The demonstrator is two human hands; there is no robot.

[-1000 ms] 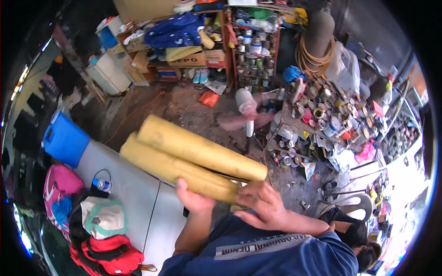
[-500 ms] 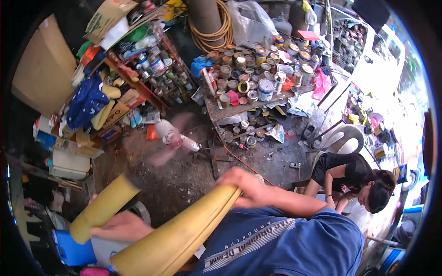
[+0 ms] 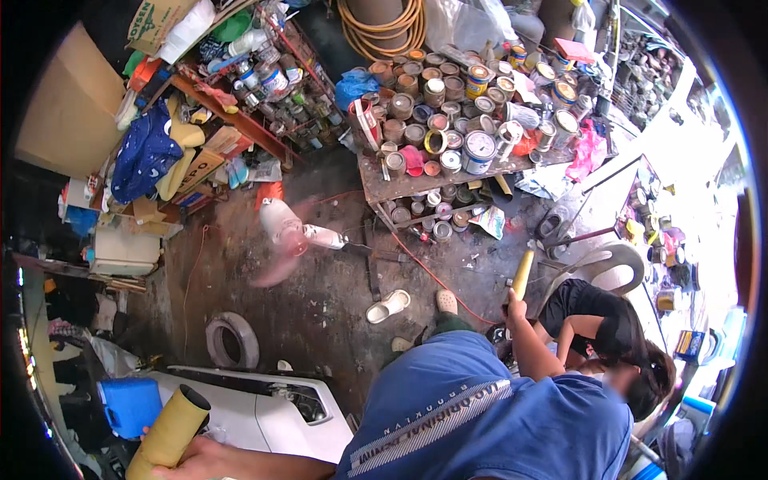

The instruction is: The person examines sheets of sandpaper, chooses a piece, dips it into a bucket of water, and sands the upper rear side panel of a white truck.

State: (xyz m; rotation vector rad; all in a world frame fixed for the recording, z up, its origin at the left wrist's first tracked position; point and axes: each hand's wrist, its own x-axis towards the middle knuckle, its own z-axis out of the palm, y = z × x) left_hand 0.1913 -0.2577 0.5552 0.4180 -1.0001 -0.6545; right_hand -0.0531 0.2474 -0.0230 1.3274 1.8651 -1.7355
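Note:
A hollow yellow roll (image 3: 166, 436) is gripped in my left hand (image 3: 192, 462) at the lower left, its open dark end tilted up and to the right. It is held above the front part of a white vehicle panel (image 3: 232, 404) and beside a blue box (image 3: 132, 406). My right hand (image 3: 516, 309) is stretched out to the right, closed around the lower end of a slim yellow roll (image 3: 523, 274) that points upward. Close to this hand is a person in black (image 3: 588, 316), bending forward. The fingers of my right hand are small and partly hidden.
A crowded bench of paint cans (image 3: 480, 152) stands ahead. A spinning fan (image 3: 292, 232) is on the floor, with a tyre (image 3: 233, 340) and a pale clog (image 3: 388, 306) nearer. A red cord (image 3: 432, 268) crosses the floor. A chair (image 3: 624, 260) stands at right.
My right hand has moved right, from over my front to beside the other person, with its roll. The left hand and its roll have lowered. The view has shifted, showing the white panel and tyre.

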